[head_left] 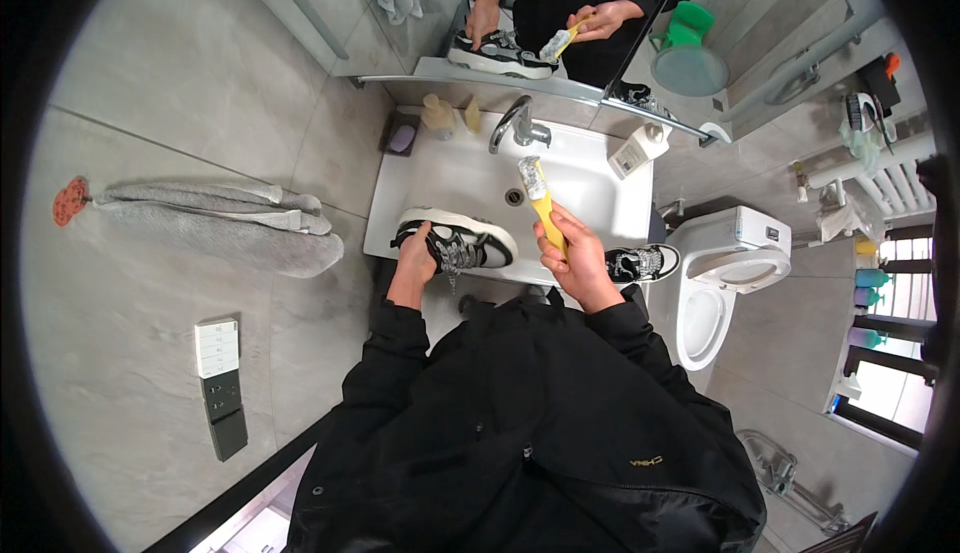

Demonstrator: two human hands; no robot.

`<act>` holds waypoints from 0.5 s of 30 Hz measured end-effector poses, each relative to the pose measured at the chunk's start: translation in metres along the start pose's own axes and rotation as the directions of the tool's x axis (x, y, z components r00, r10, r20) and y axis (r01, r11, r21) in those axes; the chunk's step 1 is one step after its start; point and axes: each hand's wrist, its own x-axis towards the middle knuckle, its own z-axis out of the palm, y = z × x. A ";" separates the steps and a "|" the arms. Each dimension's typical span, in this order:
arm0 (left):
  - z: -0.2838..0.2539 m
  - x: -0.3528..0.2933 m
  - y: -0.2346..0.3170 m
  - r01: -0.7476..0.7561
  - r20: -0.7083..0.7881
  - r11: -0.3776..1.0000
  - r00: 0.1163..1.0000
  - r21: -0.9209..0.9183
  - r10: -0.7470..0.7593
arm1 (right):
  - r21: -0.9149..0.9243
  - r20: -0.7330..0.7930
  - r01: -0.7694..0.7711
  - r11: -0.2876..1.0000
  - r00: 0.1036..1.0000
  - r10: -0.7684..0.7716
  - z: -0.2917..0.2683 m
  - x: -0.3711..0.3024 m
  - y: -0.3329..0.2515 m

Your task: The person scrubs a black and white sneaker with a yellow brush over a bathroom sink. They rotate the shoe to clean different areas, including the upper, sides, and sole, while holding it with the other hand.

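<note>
My left hand [412, 261] grips a black, grey and white sneaker [470, 241] from its left end. The sneaker lies sideways over the front of the white washbasin [415, 181], its laces hanging down. In my right hand [580, 265] is a small brush [546, 215] with a yellow handle, my fingers wrapped round its lower part. Whitish-grey bristles, or foam on them, point toward the tap. Brush and sneaker are apart. A matching sneaker [645, 262] sits beyond my right wrist, by the basin's right front corner. The mirror repeats both hands, the held sneaker and the brush.
A chrome tap [520, 125] rises at the basin's back edge. On its left stand a soap dish [402, 137] and a beige bottle [437, 116]; a white bottle [640, 151] stands at the right. The toilet [704, 321] is to the right, a grey towel [220, 221] to the left.
</note>
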 end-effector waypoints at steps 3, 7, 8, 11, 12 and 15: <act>-0.007 0.006 -0.007 0.026 0.066 0.992 0.998 -0.123 -0.018 | -0.120 -0.049 -0.006 0.993 0.999 0.000 -0.002 0.002 0.004; 0.000 0.008 -0.024 0.151 0.292 0.949 0.954 -0.275 -0.068 | -0.336 -0.096 0.059 0.940 0.991 -0.097 0.009 0.001 0.008; 0.005 0.004 -0.027 0.132 0.329 0.936 0.944 -0.326 -0.018 | -0.412 -0.107 0.095 0.906 0.983 -0.152 0.013 0.001 0.008; 0.030 -0.013 -0.035 0.154 0.384 0.928 0.923 -0.338 -0.013 | -0.603 -0.076 0.182 0.776 0.956 -0.283 0.021 -0.003 0.006; 0.037 -0.023 -0.033 0.109 0.420 0.970 0.907 -0.215 -0.009 | -0.785 -0.048 0.209 0.583 0.918 -0.393 0.022 -0.004 0.005; 0.067 -0.053 -0.036 -0.120 0.531 0.992 0.844 0.036 0.082 | -0.953 0.240 0.303 0.014 0.779 -0.580 0.019 -0.002 -0.001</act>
